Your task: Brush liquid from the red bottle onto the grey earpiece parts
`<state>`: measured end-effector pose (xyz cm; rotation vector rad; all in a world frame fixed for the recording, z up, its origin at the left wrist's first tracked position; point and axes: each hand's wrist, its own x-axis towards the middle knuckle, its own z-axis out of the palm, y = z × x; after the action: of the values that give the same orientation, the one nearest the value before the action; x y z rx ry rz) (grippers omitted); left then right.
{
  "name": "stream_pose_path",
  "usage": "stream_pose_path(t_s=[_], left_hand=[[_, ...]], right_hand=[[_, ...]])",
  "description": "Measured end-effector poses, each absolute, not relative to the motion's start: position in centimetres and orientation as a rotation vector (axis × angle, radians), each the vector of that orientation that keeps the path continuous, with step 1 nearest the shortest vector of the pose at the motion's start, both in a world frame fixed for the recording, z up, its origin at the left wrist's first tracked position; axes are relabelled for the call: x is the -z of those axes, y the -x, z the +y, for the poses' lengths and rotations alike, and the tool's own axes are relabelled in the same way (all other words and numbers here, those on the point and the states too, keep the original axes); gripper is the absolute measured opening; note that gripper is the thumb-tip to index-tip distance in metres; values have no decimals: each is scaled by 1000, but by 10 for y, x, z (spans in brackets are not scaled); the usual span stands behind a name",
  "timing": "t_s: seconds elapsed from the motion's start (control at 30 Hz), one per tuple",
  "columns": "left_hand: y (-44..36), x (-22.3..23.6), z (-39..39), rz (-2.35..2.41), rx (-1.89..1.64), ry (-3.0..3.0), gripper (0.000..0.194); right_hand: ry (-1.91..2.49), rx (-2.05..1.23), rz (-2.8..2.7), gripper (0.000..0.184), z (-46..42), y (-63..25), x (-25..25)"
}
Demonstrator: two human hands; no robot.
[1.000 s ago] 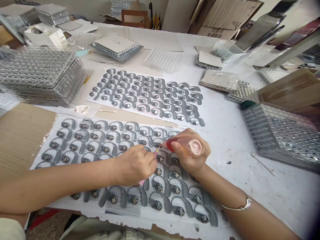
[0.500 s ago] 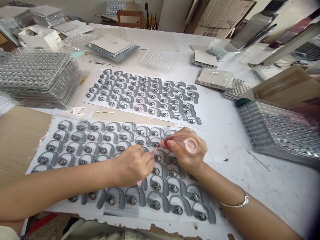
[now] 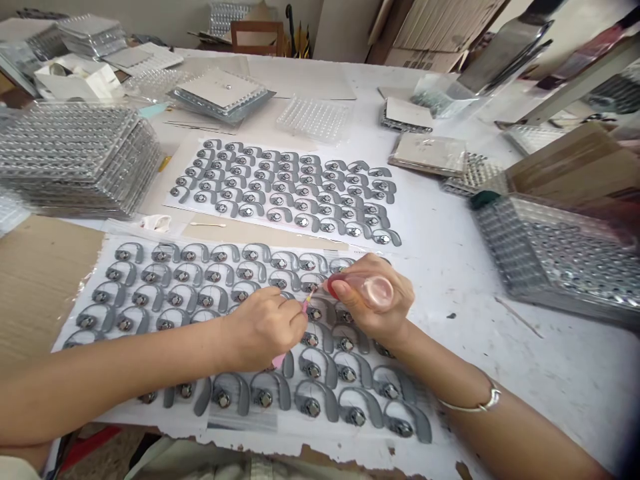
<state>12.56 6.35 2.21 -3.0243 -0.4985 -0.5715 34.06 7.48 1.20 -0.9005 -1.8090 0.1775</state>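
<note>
The pink stick's tip [image 3: 309,301] (a mere speck) is too small to tell.

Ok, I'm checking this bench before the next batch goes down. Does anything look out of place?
Two things stand out: a crumpled tissue lying loose by the top edge of the lower sheet, and the white covering along the near edge, which is torn and ragged, with brown showing through.
</note>
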Motion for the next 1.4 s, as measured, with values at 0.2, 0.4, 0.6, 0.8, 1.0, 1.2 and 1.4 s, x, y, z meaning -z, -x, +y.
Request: stream_pose_path(t_s=[0.2, 0.4, 0.6, 0.8, 1.0, 1.2, 1.4], left_hand=[[-125, -21, 66, -589, 634, 3037, 15], [-125, -24, 71, -672, 745, 3097, 17], [-125, -27, 70, -681, 769, 3104, 21], [-126, -27, 70, -685, 780, 3106, 22], [-125, -24, 71, -675, 775, 3109, 20], [-125, -24, 70, -688, 758, 3112, 19], [-125, -24, 70, -677, 784, 3115, 18]], right_hand=[[947, -137, -1708, 9, 71, -343, -22], [965, -159, -1607, 9, 64, -346, -24], [1015, -159, -1580, 10, 62, -343, -11], [1001, -179, -1591, 9, 64, -343, -8], [975, -176, -1622, 8, 64, -343, -8], [963, -136, -1678, 10, 64, -344, -8], [943, -91, -1695, 10, 65, -341, -11]])
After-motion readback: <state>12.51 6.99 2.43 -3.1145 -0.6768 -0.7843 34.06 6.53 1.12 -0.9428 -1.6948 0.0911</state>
